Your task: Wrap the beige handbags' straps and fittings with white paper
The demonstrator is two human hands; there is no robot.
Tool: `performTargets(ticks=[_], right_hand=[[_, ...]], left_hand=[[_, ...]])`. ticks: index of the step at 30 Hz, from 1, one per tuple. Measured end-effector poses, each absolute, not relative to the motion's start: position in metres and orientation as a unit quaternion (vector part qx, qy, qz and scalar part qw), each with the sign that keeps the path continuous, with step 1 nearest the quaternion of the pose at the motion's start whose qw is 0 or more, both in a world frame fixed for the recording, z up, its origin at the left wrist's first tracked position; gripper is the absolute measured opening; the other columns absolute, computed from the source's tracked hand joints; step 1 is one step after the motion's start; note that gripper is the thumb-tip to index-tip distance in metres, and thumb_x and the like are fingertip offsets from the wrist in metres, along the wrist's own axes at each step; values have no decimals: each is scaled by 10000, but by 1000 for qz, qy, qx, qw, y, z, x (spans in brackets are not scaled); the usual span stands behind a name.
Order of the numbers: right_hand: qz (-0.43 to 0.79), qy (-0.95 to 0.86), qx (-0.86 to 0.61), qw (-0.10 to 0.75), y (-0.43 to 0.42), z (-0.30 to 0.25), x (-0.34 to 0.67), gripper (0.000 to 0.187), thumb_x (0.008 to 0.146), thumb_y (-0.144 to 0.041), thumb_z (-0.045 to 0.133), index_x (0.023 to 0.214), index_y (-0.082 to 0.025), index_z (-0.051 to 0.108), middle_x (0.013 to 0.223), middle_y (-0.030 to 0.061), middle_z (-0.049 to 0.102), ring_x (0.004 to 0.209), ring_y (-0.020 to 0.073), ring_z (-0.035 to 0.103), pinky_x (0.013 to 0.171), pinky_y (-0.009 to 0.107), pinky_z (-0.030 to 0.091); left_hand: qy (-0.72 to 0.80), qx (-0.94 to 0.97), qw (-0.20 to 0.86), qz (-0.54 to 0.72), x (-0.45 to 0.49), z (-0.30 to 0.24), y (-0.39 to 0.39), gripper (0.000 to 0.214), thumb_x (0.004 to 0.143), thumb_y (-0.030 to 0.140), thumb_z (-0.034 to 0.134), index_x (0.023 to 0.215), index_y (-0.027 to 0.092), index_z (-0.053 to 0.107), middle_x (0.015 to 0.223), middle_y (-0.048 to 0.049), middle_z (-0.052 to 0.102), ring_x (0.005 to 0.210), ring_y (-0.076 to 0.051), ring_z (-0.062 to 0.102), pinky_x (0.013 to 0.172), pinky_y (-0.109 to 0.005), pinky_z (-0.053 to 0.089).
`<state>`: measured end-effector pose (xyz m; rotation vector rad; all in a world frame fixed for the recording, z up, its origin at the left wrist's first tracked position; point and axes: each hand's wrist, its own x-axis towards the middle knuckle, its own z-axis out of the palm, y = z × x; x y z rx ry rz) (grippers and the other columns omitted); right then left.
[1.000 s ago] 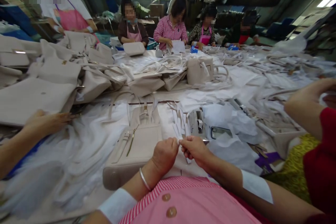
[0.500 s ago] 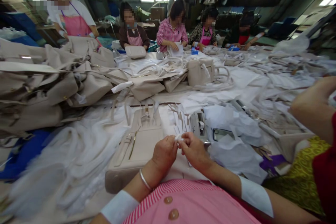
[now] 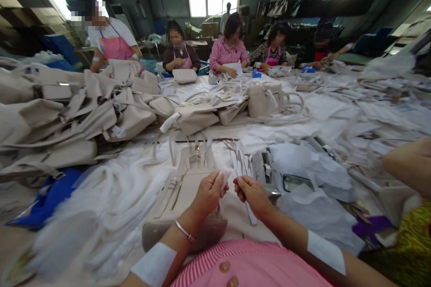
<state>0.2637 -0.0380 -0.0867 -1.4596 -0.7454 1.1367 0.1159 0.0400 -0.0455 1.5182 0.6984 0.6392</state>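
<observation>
Over the beige handbag [image 3: 182, 199], the left hand [image 3: 208, 193] pinches a white pad [image 3: 224, 176] and the right hand [image 3: 253, 193] pinches a white strip [image 3: 251, 213], seemingly mid-separation, wanting a steady pull.

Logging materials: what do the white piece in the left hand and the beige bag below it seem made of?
White piece: thin, matte, limp-looking; paper or non-woven fabric, unclear which. Beige bag: smooth, matte, holds its shape; likely leather or imitation leather, with shiny gold-toned metal fittings.
</observation>
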Motion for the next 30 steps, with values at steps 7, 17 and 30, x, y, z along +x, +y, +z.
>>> performTargets(ticks=[7, 17, 30], right_hand=[[498, -371, -593, 513, -23, -63, 262, 360, 794, -513, 612, 720, -162, 586, 579, -30, 534, 470, 77, 384, 442, 220, 281], [459, -377, -583, 555, -20, -66, 279, 355, 811, -475, 613, 648, -166, 543, 479, -61, 431, 458, 80, 339, 457, 231, 245], [417, -373, -605, 566, -30, -75, 281, 403, 805, -525, 589, 593, -192, 508, 492, -47, 413, 461, 89, 336, 445, 237, 251]], left_hand=[[296, 641, 655, 270, 120, -55, 38, 362, 945, 452, 415, 894, 144, 598, 646, 18, 523, 513, -79, 435, 494, -214, 346], [246, 525, 800, 155, 99, -58, 44, 549, 893, 546, 453, 1139, 96, 649, 943, -120, 671, 835, -190, 599, 757, -301, 447], [390, 724, 560, 101, 115, -62, 23, 400, 869, 481, 440, 718, 157, 620, 625, -26, 618, 549, -144, 501, 522, -241, 363]])
